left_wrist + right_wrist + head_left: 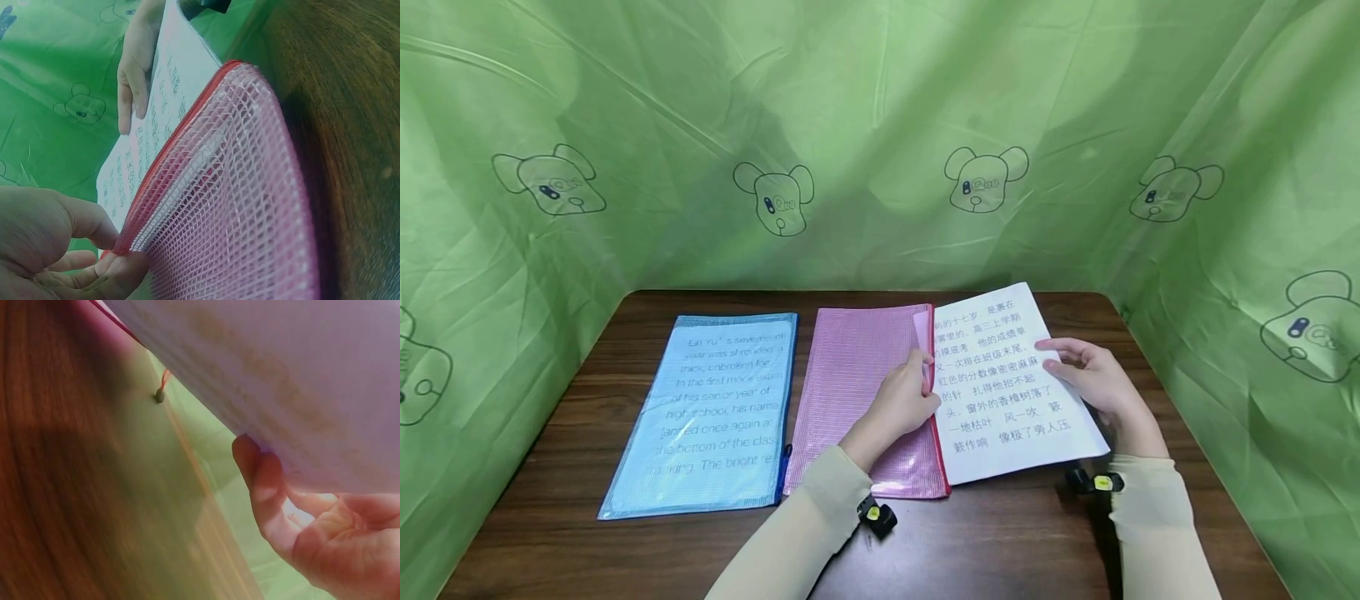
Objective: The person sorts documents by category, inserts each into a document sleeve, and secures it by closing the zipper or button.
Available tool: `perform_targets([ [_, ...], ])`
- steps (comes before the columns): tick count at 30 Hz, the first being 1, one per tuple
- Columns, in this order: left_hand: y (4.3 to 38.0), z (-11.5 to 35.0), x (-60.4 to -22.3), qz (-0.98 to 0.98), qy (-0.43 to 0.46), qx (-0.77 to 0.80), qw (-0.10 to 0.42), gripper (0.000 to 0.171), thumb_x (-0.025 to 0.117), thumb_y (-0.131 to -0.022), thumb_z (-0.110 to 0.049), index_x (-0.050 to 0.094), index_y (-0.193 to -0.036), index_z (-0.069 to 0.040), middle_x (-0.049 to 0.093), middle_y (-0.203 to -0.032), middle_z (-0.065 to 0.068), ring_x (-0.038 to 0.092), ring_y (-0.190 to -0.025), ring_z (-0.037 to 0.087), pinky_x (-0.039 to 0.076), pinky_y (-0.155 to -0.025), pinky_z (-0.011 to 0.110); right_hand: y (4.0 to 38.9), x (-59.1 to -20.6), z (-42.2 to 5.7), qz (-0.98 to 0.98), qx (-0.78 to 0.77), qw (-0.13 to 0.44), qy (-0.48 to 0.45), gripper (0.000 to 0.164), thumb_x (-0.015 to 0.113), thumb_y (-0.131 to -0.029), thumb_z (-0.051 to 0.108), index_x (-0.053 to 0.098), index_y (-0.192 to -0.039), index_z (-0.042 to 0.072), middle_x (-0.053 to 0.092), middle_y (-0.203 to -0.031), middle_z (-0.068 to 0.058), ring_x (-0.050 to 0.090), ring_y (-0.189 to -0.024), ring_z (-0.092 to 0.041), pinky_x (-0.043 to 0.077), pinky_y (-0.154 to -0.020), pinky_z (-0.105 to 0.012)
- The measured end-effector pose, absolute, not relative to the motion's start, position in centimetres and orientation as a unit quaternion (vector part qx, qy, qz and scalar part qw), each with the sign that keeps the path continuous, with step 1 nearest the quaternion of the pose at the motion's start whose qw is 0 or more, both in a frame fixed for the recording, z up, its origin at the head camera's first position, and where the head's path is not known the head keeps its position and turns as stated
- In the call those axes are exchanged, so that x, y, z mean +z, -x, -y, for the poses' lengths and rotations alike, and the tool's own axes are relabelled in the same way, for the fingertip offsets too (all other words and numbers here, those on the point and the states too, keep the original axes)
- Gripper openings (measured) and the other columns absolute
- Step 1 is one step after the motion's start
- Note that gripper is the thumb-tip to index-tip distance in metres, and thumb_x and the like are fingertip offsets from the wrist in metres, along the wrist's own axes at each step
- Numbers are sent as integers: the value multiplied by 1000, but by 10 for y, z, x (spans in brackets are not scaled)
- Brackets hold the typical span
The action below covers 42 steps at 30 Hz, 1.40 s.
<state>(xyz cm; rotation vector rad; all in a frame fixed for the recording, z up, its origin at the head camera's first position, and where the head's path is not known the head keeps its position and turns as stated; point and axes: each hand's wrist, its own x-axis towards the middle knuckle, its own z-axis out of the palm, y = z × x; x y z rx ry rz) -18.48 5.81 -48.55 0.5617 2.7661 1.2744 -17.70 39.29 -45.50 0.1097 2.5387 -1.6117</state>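
Left hand (897, 398) pinches a pink mesh pouch (852, 375), right hand (1101, 382) white printed paper (1000, 400).

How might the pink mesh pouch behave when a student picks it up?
The pink mesh pouch would probably flop somewhat: its wall curves in the left wrist view. It is likely light, since it looks thin. Its glossy sheen suggests it may be slightly slippery.

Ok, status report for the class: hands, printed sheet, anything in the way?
Left hand pinches pink pouch at its opening. Right hand grips printed sheet by its right edge. Sheet at pouch opening; how far in, unclear. No obstruction visible.
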Motion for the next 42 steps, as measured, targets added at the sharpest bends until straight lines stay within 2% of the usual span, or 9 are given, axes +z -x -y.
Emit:
perform_targets([
  [4, 182, -58, -481, -898, -180, 401, 25, 56, 79, -88, -1, 56, -139, -1, 61, -82, 3, 51, -70, 13, 46, -67, 29, 176, -454, -391, -844, -531, 64, -34, 44, 68, -109, 15, 61, -151, 1, 65, -134, -32, 78, -82, -20, 66, -67, -39],
  [8, 183, -57, -481, -892, -184, 411, 28, 57, 80, -88, -2, 57, -140, -2, 60, -81, 2, 54, -70, 15, 49, -67, 33, 176, -454, -390, -846, -529, 57, -32, 43, 68, -109, 15, 62, -150, 1, 65, -134, -32, 78, -81, -20, 66, -67, -39],
  [15, 197, -59, -511, -889, -205, 409, -14, 58, 77, -82, -5, 56, -136, -3, 54, -79, -5, 51, -70, 15, 46, -66, 34, 179, -455, -387, -853, -520, 36, -21, 42, 68, -109, 14, 63, -149, 2, 67, -132, -33, 78, -79, -19, 65, -64, -38],
  [24, 183, -58, -480, -891, -177, 418, 24, 56, 80, -87, 0, 57, -138, -1, 60, -81, 1, 52, -70, 15, 47, -68, 32, 178, -453, -378, -855, -517, 25, -29, 41, 69, -109, 16, 65, -148, 3, 68, -132, -32, 77, -79, -18, 64, -65, -35],
  [33, 185, -57, -487, -882, -180, 436, 0, 53, 75, -83, -1, 58, -133, 0, 57, -81, -2, 54, -71, 17, 50, -69, 38, 178, -453, -369, -848, -529, 27, -32, 40, 70, -108, 15, 66, -146, 2, 68, -132, -32, 77, -81, -19, 65, -66, -37],
  [38, 192, -59, -501, -880, -183, 439, -17, 52, 77, -83, -4, 58, -132, -2, 59, -80, -2, 57, -71, 17, 51, -67, 36, 178, -452, -366, -844, -534, 32, -35, 40, 70, -108, 14, 65, -146, 2, 68, -132, -32, 78, -81, -20, 65, -66, -38],
  [42, 189, -59, -493, -881, -164, 444, -12, 51, 80, -85, -6, 60, -132, -4, 62, -82, -2, 59, -74, 18, 52, -71, 37, 179, -455, -367, -840, -539, 39, -39, 42, 70, -108, 16, 64, -148, 2, 67, -134, -32, 78, -82, -20, 65, -67, -38],
])
